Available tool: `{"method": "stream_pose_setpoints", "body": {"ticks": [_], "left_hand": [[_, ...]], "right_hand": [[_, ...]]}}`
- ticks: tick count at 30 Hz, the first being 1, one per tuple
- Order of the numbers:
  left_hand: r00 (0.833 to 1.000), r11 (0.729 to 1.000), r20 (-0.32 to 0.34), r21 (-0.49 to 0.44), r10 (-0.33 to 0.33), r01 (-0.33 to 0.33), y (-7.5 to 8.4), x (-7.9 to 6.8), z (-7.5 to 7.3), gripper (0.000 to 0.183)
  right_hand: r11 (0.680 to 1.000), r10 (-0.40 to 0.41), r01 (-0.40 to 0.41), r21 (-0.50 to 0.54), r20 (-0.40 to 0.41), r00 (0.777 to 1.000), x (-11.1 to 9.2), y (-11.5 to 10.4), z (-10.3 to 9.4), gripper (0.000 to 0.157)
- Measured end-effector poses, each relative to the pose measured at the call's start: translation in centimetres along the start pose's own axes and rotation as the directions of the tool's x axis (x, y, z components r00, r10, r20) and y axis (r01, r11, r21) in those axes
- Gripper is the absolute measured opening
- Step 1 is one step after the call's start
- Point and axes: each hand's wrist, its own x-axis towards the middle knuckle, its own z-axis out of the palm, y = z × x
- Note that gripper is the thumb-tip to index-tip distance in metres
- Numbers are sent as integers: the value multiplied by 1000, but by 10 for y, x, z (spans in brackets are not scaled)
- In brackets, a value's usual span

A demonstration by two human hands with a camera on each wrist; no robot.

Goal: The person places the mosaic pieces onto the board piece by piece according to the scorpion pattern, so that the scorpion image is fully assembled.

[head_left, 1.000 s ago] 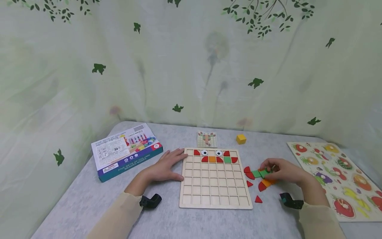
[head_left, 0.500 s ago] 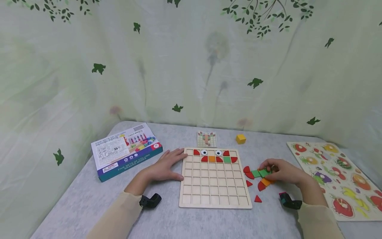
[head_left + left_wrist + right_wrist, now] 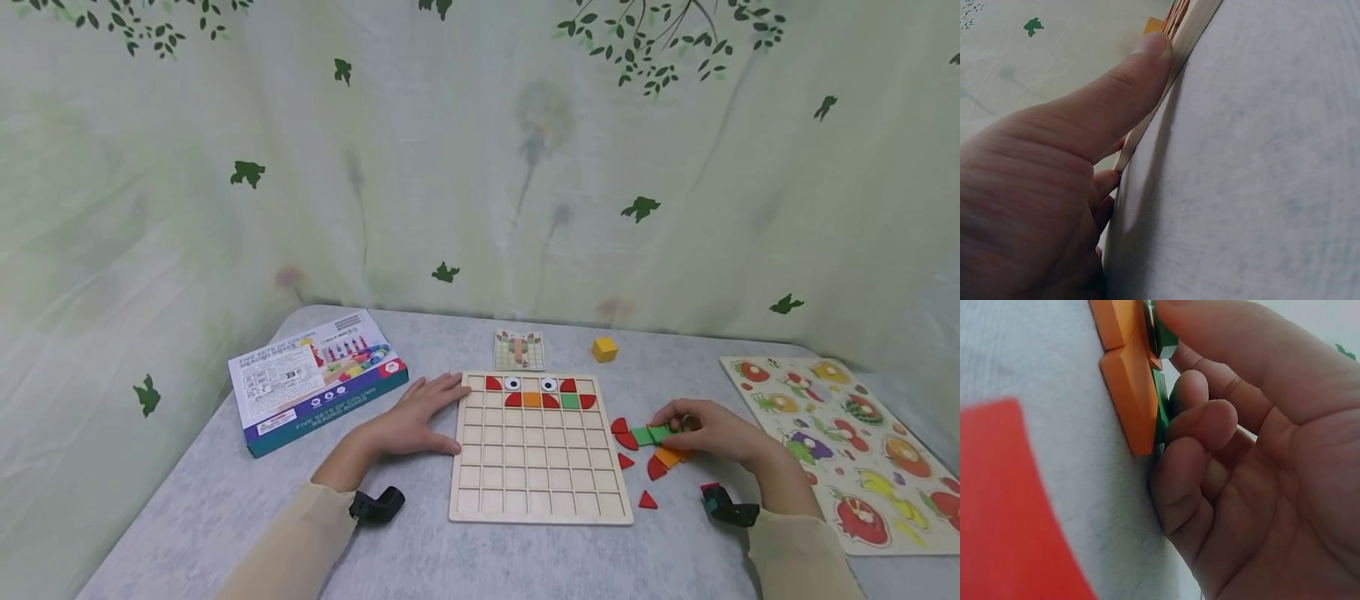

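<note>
In the head view, my left hand (image 3: 416, 417) rests with spread, straight fingers along the left edge of a wooden grid board (image 3: 517, 479). Its thumb (image 3: 1129, 75) lies against the board's side in the left wrist view. Red, orange, green and eye-printed tiles fill part of the board's two top rows. Right of the board, my right hand (image 3: 712, 429) pinches a green square tile (image 3: 659, 434) low over the loose pieces, fingers curled. Beside it lie another green tile (image 3: 641, 437), orange tiles (image 3: 1129, 394) and red quarter-circles (image 3: 657, 469). The fingers partly hide this pile.
A small pattern card (image 3: 519, 351) stands behind the board, with a yellow cube (image 3: 604, 349) to its right. The printed box (image 3: 318, 379) lies at left, a fruit picture board (image 3: 847, 450) at right. Red triangles (image 3: 648, 500) lie near the board's right side.
</note>
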Motion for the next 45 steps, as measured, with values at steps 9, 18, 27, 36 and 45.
{"method": "stream_pose_setpoints", "body": {"ticks": [9,18,27,36,45], "left_hand": [[1000,1000,-4,-5,7,-7,-2,1,3,92],[1000,1000,-8,0,1,-1,-1,2,3,96],[1000,1000,-9,-2,1,-1,1,2,1,97],[1000,1000,-9,-3,-2,2,0,0,2,97],[1000,1000,-5,-6,0,0,-1,0,1,97]], "right_hand": [[1000,27,-27,16,6,1000,0,-1,-1,31],[999,49,-48,20,-39,998,1,-6,-2,33],[998,57,-54,36,-102,993,3,-14,-3,39],[1000,8,-5,19,-153,988,10,-33,4,35],[999,-34,39,26,-175,984,25,-58,20,33]]}}
